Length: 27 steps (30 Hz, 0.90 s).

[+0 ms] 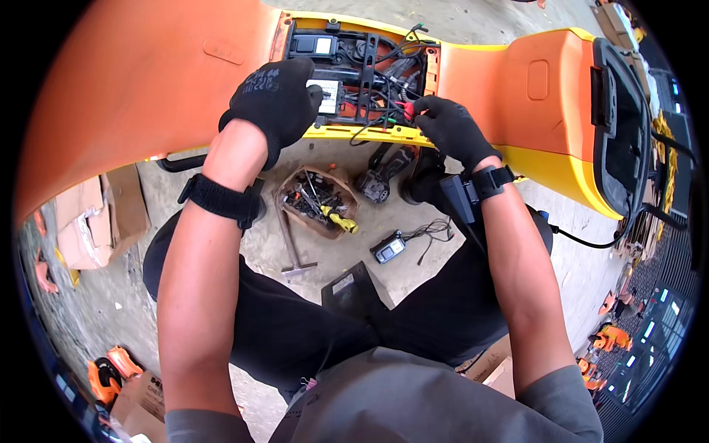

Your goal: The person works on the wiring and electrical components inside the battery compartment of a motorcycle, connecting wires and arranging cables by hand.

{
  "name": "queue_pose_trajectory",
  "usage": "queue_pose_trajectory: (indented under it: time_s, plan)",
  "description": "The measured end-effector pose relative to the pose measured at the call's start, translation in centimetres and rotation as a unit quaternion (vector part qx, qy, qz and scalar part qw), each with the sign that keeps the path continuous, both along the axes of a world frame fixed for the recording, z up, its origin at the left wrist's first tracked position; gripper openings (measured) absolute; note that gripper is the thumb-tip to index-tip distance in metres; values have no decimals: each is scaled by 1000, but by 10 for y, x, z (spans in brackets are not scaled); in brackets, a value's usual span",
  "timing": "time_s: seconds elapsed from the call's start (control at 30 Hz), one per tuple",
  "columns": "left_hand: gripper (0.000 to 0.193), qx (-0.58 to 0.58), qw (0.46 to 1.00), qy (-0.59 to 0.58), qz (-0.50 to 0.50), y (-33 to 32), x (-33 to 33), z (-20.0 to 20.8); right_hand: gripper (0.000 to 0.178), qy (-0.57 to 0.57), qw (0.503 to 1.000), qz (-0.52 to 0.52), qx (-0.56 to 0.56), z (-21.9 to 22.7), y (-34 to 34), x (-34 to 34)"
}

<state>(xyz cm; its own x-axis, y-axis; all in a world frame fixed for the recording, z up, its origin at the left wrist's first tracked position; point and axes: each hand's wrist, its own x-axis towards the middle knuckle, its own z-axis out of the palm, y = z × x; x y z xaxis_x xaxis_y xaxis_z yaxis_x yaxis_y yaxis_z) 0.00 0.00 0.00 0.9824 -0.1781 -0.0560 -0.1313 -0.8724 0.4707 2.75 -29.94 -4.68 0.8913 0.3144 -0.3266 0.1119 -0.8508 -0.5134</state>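
Note:
In front of me lies an orange and yellow machine body with an open compartment full of wires and black modules. My left hand, in a black glove, is closed at the compartment's left end, beside a box with a white label. What its fingers hold, if anything, is hidden. At the right end, my right hand, also gloved, pinches at a red connector among black cables. A second black module with a small light panel sits at the compartment's far left.
Below on the concrete floor stand a bag of loose fasteners and tools, a yellow-handled screwdriver, a hammer, a dark power tool, a small meter with leads and a black box. Cardboard lies to the left.

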Motion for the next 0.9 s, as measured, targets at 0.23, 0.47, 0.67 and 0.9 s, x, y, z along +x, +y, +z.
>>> queue_pose_trajectory:
  time_s: [0.23,0.47,0.67,0.9]
  plan:
    - [24,-12,1000,-23,8,3,-8,6,21,-29,993,117,5,-43,29,-26]
    - [27,-24,999,-28,-4,-1,-7,14,20,-54,996,68,38,-63,48,-37]
    - [29,-14,1000,-6,12,-7,-8,16,54,0,994,85,-67,-65,96,-71]
    - [26,-26,1000,-17,-1,-2,-13,9,44,-41,999,-1,-28,-77,112,-86]
